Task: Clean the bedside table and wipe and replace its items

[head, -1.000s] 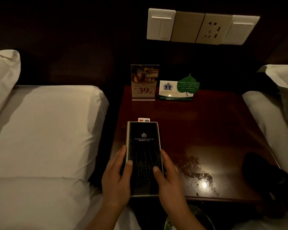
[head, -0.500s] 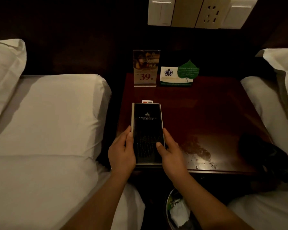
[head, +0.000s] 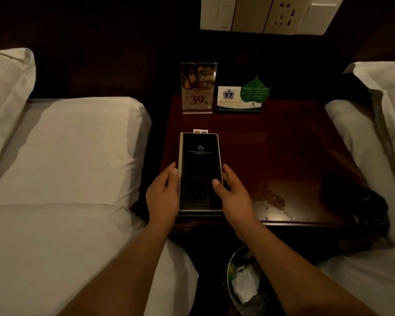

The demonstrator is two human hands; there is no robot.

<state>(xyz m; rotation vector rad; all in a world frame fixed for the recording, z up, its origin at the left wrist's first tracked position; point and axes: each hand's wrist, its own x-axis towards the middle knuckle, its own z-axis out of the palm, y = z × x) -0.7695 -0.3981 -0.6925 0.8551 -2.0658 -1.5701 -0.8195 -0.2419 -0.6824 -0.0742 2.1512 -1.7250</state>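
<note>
A black hotel folder [head: 200,165] with a pale spine lies on the left front part of the dark red bedside table [head: 283,151]. My left hand [head: 163,196] grips its left edge and my right hand [head: 232,192] its right edge, thumb on the cover. A small white card [head: 200,131] with red and blue marks pokes out behind the folder. At the table's back stand a clear sign holder showing "39" [head: 198,87] and a white card with a green leaf [head: 243,96]. Wet specks [head: 269,199] spot the front of the table.
White beds [head: 62,156] flank the table on both sides, the right bed [head: 374,144] close by. A dark cloth [head: 356,201] lies over the table's front right corner. A waste bin [head: 242,283] with paper sits on the floor below. Switches and a socket [head: 271,14] are on the wall.
The folder has slid away from me onto the table, no longer overhanging the front edge. My hands have moved to its sides. The view has tilted down and pulled back.
</note>
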